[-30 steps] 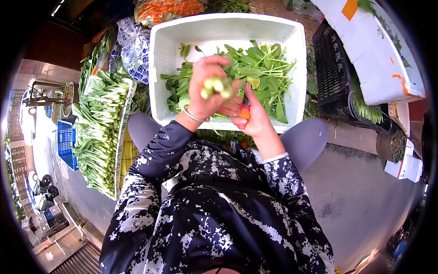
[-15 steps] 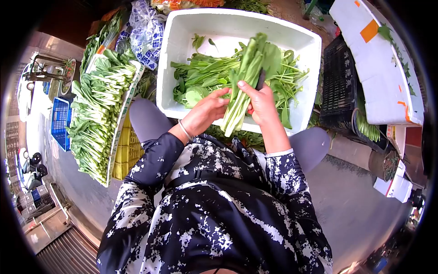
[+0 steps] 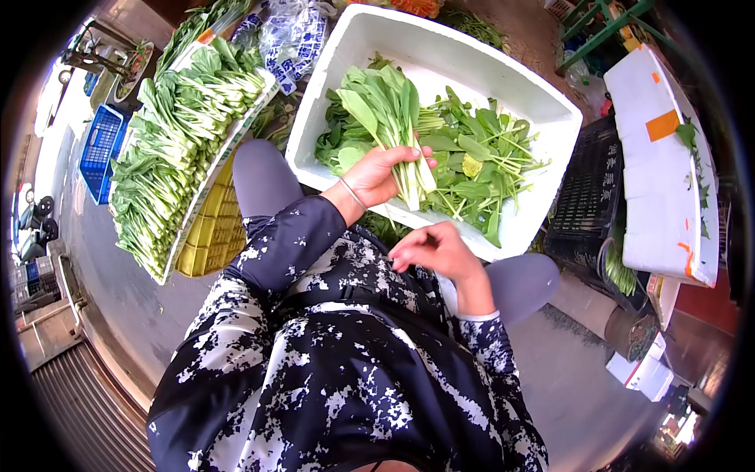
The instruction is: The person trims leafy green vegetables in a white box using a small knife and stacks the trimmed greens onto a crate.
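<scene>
My left hand (image 3: 376, 177) is closed around the pale stems of a bunch of leafy greens (image 3: 393, 110), over the near side of a white foam box (image 3: 562, 130). The bunch's leaves point away from me. My right hand (image 3: 440, 253) is apart from it, nearer my body at the box's near rim, with its fingers curled inward. Whatever those fingers hold, if anything, is hidden. Loose greens (image 3: 480, 149) lie in the box, with a yellowish leaf (image 3: 471, 165) among them.
To the left, stacked greens (image 3: 181, 141) lie on a white tray above a yellow crate (image 3: 212, 236). A blue crate (image 3: 101, 153) stands farther left. At right are a black crate (image 3: 586, 189) and another foam box (image 3: 661, 173). A printed plastic bag (image 3: 292, 39) lies behind.
The bunch has passed from my right hand to my left. My right hand has drawn back toward my body, and the dark blade-like piece beside it no longer shows. The view has shifted.
</scene>
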